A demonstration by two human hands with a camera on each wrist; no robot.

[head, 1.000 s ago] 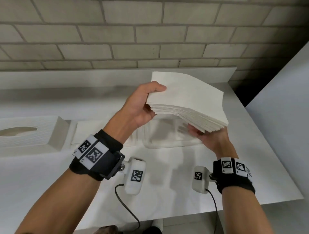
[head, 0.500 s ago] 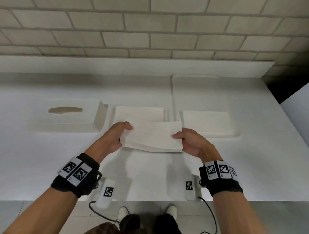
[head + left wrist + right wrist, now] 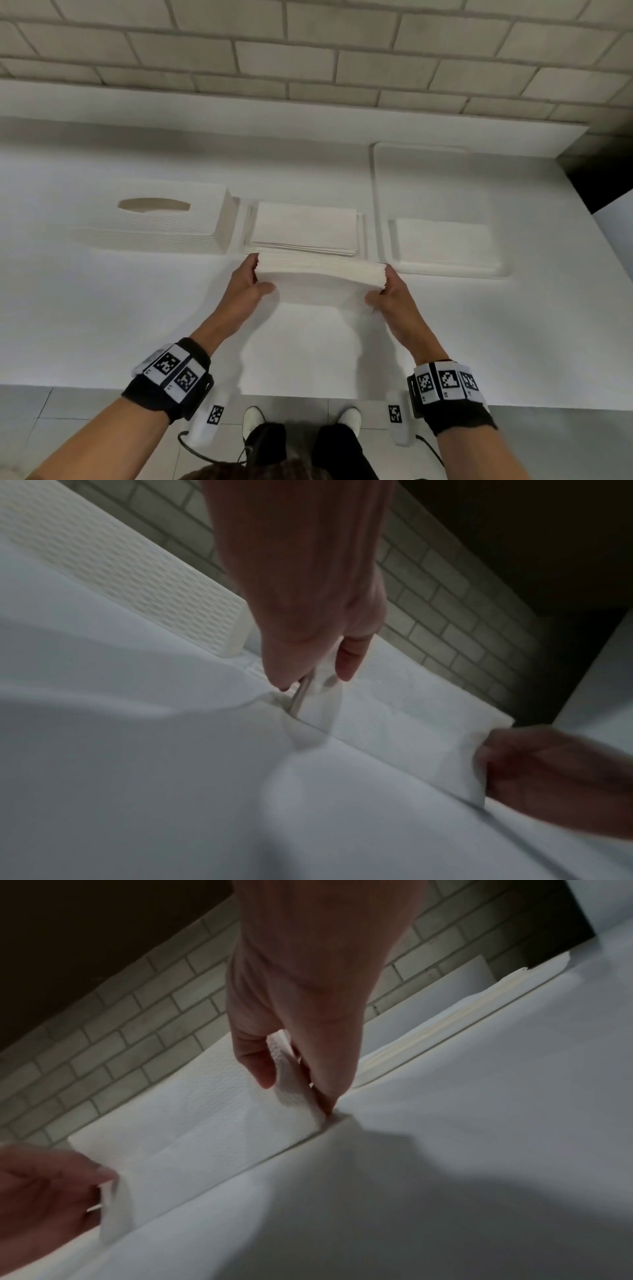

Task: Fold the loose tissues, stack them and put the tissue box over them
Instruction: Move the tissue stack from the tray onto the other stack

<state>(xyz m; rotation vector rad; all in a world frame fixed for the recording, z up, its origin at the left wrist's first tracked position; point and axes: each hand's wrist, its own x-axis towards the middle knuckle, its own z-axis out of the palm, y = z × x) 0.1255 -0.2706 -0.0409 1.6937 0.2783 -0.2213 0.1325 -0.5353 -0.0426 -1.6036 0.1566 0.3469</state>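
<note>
White tissues [image 3: 320, 275] pinched by both hands (no legible writing).

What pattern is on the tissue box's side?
A fine woven-looking texture, off-white, on the tissue box; clearest in the left wrist view.

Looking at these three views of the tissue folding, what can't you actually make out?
- Head view: the held tissue stack covers the table under it, so touching or lifted is unclear.
- Left wrist view: blur smears the left hand fingertips.
- Right wrist view: right hand hides its end of the stack.
- Tissue box: underside hidden.
</note>
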